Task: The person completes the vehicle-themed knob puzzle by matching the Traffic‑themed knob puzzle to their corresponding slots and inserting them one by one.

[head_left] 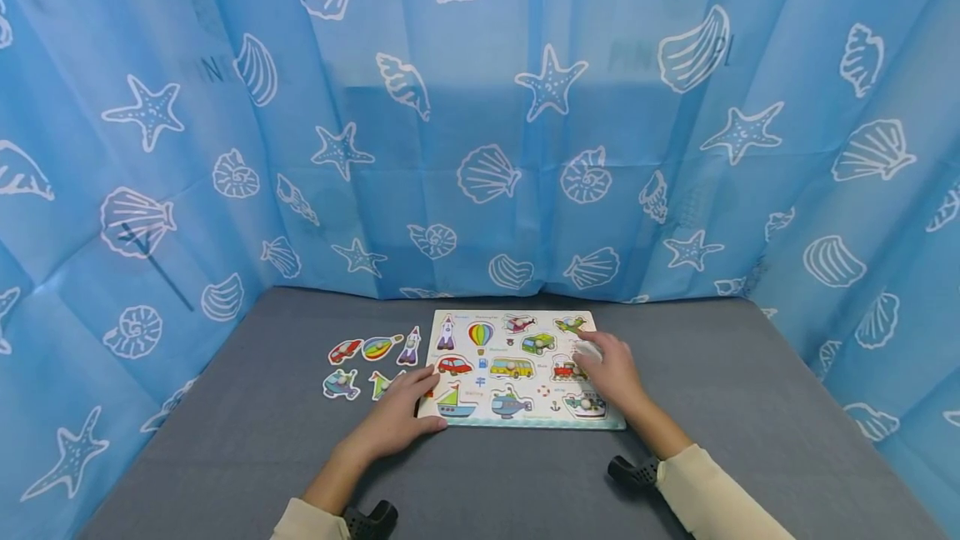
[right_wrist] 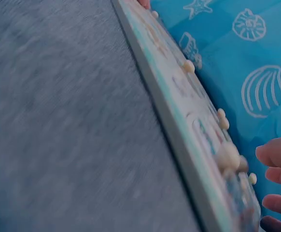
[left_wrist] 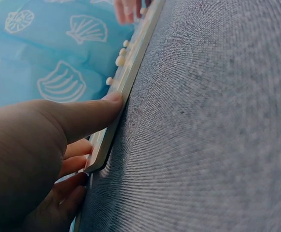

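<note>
A puzzle board printed with vehicles lies flat on the table. My left hand holds its near left corner, with the thumb on the front edge and the fingers by the left side. Over the board's right edge hovers my right hand, fingers parted and holding nothing. Close to it are a green airplane piece, a red train piece and a ship piece. In the right wrist view, round knobs stand up from the board, apart from the fingers.
Left of the board lie a red car piece, a balloon piece, a rocket piece, a submarine piece and a green sailboat piece, partly hidden by my left hand. A blue shell-patterned curtain borders the grey table.
</note>
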`<state>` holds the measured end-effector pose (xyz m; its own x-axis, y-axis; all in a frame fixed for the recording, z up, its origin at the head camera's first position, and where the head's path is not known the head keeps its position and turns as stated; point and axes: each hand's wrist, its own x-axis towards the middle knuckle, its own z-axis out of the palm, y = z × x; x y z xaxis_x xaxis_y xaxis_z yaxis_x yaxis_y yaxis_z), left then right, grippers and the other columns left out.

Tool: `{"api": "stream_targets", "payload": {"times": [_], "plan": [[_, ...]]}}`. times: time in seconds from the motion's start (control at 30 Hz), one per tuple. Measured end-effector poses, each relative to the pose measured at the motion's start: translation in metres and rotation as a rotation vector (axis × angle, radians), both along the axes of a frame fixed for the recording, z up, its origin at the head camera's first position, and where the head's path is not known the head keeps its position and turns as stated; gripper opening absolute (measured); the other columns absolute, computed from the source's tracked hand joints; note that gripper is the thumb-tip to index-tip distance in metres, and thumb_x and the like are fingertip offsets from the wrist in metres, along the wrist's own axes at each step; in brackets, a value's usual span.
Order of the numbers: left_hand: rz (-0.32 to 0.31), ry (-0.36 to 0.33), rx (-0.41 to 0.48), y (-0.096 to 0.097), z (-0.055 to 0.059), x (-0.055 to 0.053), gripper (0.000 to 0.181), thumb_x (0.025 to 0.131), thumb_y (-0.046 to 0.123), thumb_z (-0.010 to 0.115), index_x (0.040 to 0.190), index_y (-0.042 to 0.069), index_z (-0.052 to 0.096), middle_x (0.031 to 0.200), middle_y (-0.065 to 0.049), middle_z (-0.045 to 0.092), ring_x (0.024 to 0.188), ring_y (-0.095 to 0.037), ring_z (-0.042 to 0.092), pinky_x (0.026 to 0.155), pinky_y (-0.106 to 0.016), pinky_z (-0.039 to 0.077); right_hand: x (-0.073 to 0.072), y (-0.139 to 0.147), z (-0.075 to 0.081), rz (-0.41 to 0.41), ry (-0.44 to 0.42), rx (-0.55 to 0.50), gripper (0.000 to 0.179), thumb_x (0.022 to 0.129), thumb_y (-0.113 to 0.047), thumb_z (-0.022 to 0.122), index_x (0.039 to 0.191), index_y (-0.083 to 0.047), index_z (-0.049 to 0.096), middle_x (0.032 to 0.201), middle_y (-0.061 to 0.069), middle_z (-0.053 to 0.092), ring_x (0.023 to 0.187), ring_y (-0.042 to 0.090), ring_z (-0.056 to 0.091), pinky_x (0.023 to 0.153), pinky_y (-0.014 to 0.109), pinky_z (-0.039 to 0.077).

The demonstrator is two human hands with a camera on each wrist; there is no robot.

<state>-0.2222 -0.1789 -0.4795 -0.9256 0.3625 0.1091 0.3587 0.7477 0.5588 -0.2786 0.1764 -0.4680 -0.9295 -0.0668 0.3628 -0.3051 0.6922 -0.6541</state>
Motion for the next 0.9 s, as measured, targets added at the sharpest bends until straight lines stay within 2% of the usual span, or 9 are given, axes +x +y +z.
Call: {"api": "stream_targets", "payload": {"times": [0.17, 0.47, 0.7, 0.9], "plan": [[0.000, -0.010, 0.016, 0.000, 0.002, 0.001, 0.073, 0.083, 0.037, 0.077, 0.141, 0.001, 0.050, 0.148, -0.015, 0.041, 0.137, -0.041, 0.031, 0.109, -0.057, 0.025, 0.003, 0.011, -0.008, -0.013, -0.009, 0.022, 0.037, 0.086, -0.012, 0.068, 0.119, 0.005, 0.063, 0.123, 0.030, 0.056, 0.116, 0.048, 0.046, 0.095, 0.059, 0.033], [-0.001, -0.026, 0.020, 0.001, 0.005, 0.001, 0.071, 0.083, 0.033, 0.078, 0.140, 0.000, 0.050, 0.148, -0.016, 0.041, 0.137, -0.042, 0.031, 0.109, -0.058, 0.024, 0.006, 0.022, -0.010, -0.034, -0.098, 0.077, 0.039, 0.087, -0.008, 0.070, 0.123, 0.005, 0.062, 0.128, 0.029, 0.056, 0.125, 0.046, 0.041, 0.103, 0.057, 0.029], [-0.012, -0.018, 0.018, 0.002, 0.004, 0.002, 0.072, 0.083, 0.033, 0.077, 0.140, -0.001, 0.050, 0.147, -0.018, 0.042, 0.136, -0.042, 0.032, 0.110, -0.059, 0.022, 0.009, 0.026, -0.014, -0.028, -0.065, 0.060, 0.035, 0.085, -0.006, 0.071, 0.118, 0.007, 0.064, 0.122, 0.028, 0.060, 0.121, 0.047, 0.043, 0.100, 0.058, 0.031], [-0.004, 0.007, 0.014, 0.001, 0.003, 0.001, 0.072, 0.082, 0.033, 0.078, 0.139, -0.001, 0.051, 0.146, -0.017, 0.043, 0.136, -0.042, 0.033, 0.110, -0.058, 0.023, 0.014, 0.032, -0.013, 0.034, -0.046, 0.052, 0.031, 0.086, -0.004, 0.070, 0.116, 0.005, 0.066, 0.121, 0.025, 0.061, 0.125, 0.048, 0.041, 0.103, 0.060, 0.029]]}}
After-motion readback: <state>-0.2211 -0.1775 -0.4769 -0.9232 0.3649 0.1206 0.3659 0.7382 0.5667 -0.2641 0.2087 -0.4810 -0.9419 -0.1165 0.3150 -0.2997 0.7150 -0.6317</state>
